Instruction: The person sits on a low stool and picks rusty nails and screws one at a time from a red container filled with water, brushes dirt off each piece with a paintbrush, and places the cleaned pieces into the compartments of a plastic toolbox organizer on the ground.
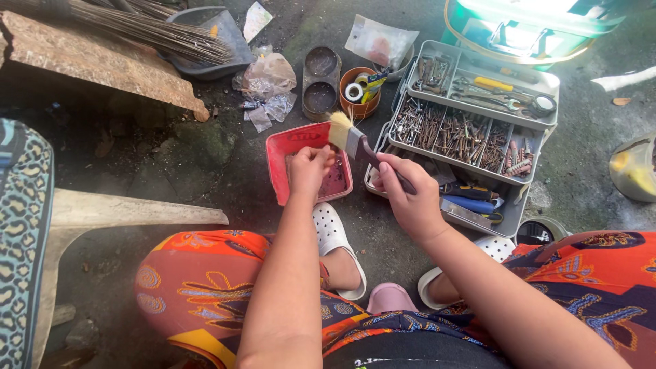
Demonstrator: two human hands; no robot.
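My right hand (408, 198) grips the dark handle of a flat paintbrush (352, 139), whose pale bristles point up and to the left, above a red plastic tray (279, 167) on the ground. My left hand (311, 167) reaches into that red tray with its fingers curled over something small that I cannot make out. The brush tip hovers just beyond the left hand's fingertips.
A grey compartment tray (547, 140) with rusty nails, screws and tools lies right of the red tray, with a green toolbox (526, 31) behind it. Round tins (321, 82), an orange cup (359, 92), plastic bags, a broom and dustpan (198, 41) lie beyond. A pale plastic chair stands at left.
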